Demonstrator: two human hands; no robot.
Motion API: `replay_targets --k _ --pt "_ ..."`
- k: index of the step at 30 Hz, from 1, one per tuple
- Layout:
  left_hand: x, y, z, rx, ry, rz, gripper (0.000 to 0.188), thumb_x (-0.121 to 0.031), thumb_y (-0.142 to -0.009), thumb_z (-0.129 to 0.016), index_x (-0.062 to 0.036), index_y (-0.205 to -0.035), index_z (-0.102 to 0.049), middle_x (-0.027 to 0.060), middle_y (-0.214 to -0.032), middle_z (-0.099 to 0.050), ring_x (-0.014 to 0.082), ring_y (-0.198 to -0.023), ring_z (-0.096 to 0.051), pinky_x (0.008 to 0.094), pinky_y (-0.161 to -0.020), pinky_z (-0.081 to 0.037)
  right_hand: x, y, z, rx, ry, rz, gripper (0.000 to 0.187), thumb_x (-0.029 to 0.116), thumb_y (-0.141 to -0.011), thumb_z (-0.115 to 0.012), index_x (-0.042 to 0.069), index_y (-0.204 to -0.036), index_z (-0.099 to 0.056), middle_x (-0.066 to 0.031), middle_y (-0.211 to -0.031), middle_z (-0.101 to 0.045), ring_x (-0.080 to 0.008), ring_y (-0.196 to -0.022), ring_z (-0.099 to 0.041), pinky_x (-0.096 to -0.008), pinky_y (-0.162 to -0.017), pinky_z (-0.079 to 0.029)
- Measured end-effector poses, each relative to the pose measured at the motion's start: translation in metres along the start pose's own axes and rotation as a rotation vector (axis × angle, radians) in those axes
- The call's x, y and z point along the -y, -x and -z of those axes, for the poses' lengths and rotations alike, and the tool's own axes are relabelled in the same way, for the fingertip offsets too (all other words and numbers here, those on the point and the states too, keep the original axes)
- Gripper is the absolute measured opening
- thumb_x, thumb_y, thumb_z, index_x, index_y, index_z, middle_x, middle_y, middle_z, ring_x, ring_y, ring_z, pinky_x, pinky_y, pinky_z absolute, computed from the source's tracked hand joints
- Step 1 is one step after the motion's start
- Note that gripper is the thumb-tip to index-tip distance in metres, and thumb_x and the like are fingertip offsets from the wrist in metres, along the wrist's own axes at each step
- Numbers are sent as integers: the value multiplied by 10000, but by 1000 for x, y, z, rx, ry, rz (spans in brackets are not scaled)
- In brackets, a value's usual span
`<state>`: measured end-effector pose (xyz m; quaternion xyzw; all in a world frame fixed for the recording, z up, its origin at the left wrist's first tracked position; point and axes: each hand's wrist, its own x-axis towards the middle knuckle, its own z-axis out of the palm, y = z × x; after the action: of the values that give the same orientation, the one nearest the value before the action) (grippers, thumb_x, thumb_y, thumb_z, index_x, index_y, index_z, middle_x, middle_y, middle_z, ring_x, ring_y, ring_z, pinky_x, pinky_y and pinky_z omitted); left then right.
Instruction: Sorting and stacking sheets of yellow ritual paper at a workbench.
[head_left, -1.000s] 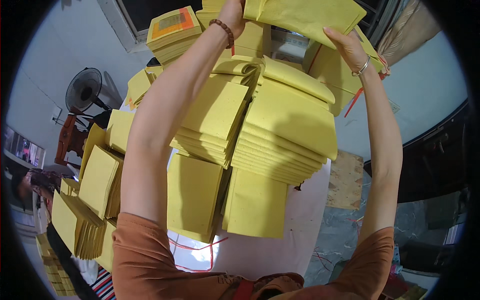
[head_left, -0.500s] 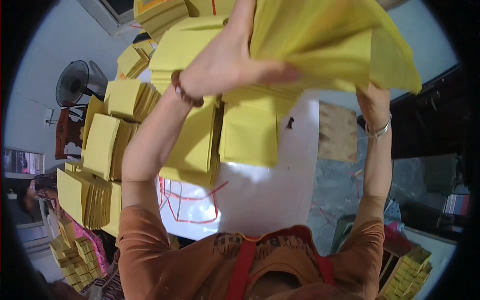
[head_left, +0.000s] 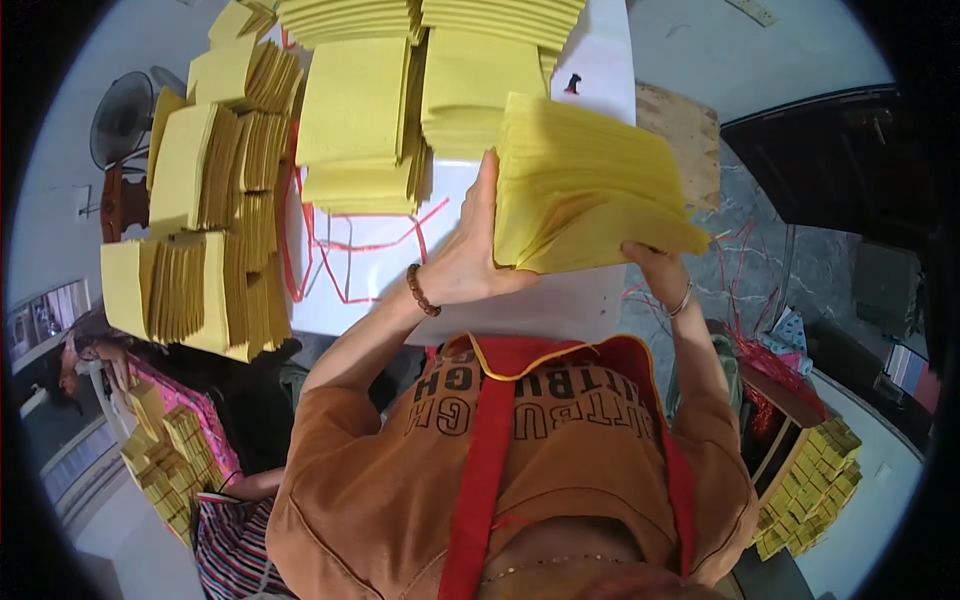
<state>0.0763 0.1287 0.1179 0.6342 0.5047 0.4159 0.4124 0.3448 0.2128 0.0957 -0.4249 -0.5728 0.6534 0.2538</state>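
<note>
Between my two hands is a thick stack of yellow paper sheets (head_left: 590,175), held above the near right part of the white table (head_left: 480,310). My left hand (head_left: 480,255) grips the stack's left end, with the thumb along its near edge and the fingers up the side. At the near right corner, my right hand (head_left: 655,270) pinches the sheets, which bow and fan apart along the near side. The fingertips under the stack are hidden. Beyond the left hand stand more yellow paper stacks (head_left: 355,100), and another stack (head_left: 475,90) lies just behind the held one.
Rows of yellow bundles (head_left: 190,170) line the table's left side. Red straps (head_left: 350,245) lie on the tabletop, and a small black object (head_left: 573,83) is near its right edge. A fan (head_left: 122,120) stands at left. Other people sit at the lower left beside piled yellow bundles (head_left: 180,450).
The paper stack has come down and nearer to me from high up at the far side. Both hands have moved with it, still holding it. My view has shifted too.
</note>
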Motion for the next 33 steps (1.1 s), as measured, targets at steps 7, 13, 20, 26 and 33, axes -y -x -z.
replay_targets --k 7,13,20,26,33 --pt "34 44 -31 -62 101 78 1338 -247 -580 -809 -46 -1254 329 217 -1392 -115 283 -1290 -163 384 -1042 -159 -49 35 -14 87 -85 -106 338 51 -708 -682 12 -1021 -559 -37 -951 -585 -119 -851 -540 -257 -728 -455" --pt "88 55 -38 -25 -360 -113 1287 -437 -524 -794 45 -1317 98 253 -1305 -247 370 -1185 -305 426 -978 -269 -64 32 -28 306 162 -386 822 96 -576 -789 15 -1262 -342 -102 -1184 -481 -178 -1051 -478 -325 -885 -406" --pt "85 64 -41 87 -332 -120 1127 -286 -603 -752 85 -1301 52 280 -1108 -438 412 -990 -457 447 -844 -380 -112 44 -34 220 607 257 1306 241 -440 -864 64 -1366 40 -135 -1417 -35 -253 -1305 -112 -365 -1051 -170" --pt "94 72 -53 -121 -204 -103 1066 -356 -583 -773 37 -1300 -90 245 -1090 -463 359 -960 -495 410 -839 -401 -107 44 -46 65 106 292 1300 211 -428 -872 55 -1358 24 -146 -1349 -190 -263 -1234 -260 -364 -1006 -282" --pt "105 62 -45 -51 -202 125 710 -342 -624 -745 -4 -1135 -386 195 -1027 -520 332 -929 -507 367 -850 -399 -92 25 -50 6 465 362 1007 226 -517 -834 29 -1300 -232 -137 -1246 -361 -254 -1131 -371 -365 -970 -325"
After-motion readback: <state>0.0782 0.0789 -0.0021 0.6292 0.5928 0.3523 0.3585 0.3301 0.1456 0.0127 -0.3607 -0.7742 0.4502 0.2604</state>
